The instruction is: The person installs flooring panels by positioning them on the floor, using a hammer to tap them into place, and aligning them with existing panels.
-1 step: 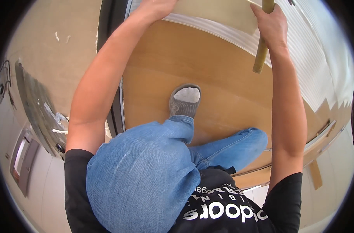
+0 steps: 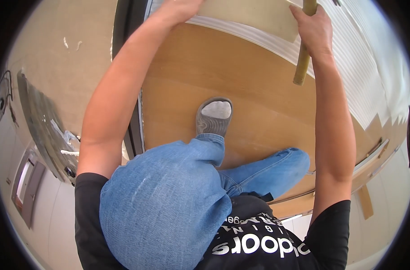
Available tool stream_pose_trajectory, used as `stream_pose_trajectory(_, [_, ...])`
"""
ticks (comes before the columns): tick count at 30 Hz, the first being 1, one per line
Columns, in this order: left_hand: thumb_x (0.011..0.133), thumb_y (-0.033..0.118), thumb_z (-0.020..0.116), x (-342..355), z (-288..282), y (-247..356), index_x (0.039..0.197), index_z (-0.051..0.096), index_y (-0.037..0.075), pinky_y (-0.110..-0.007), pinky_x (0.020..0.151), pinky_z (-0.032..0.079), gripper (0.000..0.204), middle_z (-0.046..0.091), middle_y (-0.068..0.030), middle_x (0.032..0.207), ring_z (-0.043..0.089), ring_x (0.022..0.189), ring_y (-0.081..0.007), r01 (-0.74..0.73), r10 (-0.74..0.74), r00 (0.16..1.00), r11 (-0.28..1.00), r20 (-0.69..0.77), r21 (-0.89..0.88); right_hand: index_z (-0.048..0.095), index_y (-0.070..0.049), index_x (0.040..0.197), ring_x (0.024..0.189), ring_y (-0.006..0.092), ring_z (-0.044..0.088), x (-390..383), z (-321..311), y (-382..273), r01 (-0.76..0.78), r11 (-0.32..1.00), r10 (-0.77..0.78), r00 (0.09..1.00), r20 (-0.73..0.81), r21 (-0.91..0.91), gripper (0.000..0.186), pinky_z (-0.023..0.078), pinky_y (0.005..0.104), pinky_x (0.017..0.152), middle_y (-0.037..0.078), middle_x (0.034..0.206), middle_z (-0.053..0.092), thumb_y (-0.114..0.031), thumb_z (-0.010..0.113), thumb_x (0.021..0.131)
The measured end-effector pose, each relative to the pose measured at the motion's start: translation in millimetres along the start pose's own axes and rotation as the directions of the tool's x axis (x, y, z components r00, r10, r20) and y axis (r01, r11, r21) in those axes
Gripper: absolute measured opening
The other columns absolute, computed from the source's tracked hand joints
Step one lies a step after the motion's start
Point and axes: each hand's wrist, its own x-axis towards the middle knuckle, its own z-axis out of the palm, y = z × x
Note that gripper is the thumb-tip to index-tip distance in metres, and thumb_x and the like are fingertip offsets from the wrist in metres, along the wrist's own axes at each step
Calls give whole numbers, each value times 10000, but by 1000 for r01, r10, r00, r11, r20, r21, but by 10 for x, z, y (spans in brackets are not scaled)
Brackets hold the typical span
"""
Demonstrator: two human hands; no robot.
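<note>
My right hand (image 2: 315, 33) is closed around a long yellowish tube (image 2: 301, 67), its lower end sticking out below the palm. The thumb points left, along the edge of a pale beige sheet (image 2: 250, 15). At the upper edge of the view, my left hand (image 2: 180, 10) is by the sheet's left side; its fingers are mostly cut off, so their grip is hidden. Beneath the sheet lies white ribbed material (image 2: 232, 28) on a brown wooden board (image 2: 241, 67).
My slippered foot (image 2: 215, 114) and bent knee (image 2: 277, 168) rest on the board. A dark frame edge (image 2: 132, 121) runs along its left side. Further left are a grey panel (image 2: 40, 121) with scraps on it and a black cable (image 2: 9, 87). White ribbed sheeting (image 2: 355, 67) spreads at right.
</note>
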Motion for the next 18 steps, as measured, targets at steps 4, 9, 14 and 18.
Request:
stream_pose_trajectory(4, [1052,165,592,40,-28,-115,1238,634,61,-277,676,483,217,692,-18,949,578,790,-89,75,-31,984,965,174,-252,632,47,1125,897,261,650,-22,99,194,-58,997,64,991,121,-55,578,517,420,810,146,976,692,-464,741,876])
stream_pose_trajectory(9, [1051,143,595,97,-136,-193,1290,594,65,-299,656,511,251,687,-28,933,614,798,-119,158,-73,917,970,393,-187,628,37,1066,821,230,637,-81,210,281,-58,996,68,986,150,-69,514,522,393,771,111,909,673,-425,754,878])
stream_pose_trajectory(14, [1033,110,618,139,-197,-229,1405,490,57,-321,670,557,396,718,-59,1016,651,820,-139,300,-150,834,931,531,-208,624,49,1064,800,246,660,-105,212,321,-71,997,73,976,206,-15,502,535,395,761,131,880,689,-395,763,877])
stream_pose_trajectory(18, [1024,88,624,54,-198,-118,1461,436,62,-330,655,554,477,722,-68,1071,653,833,-146,247,-110,833,951,542,-187,638,62,1094,785,278,676,-97,176,424,-113,993,102,963,250,26,544,537,414,766,150,881,716,-420,759,875])
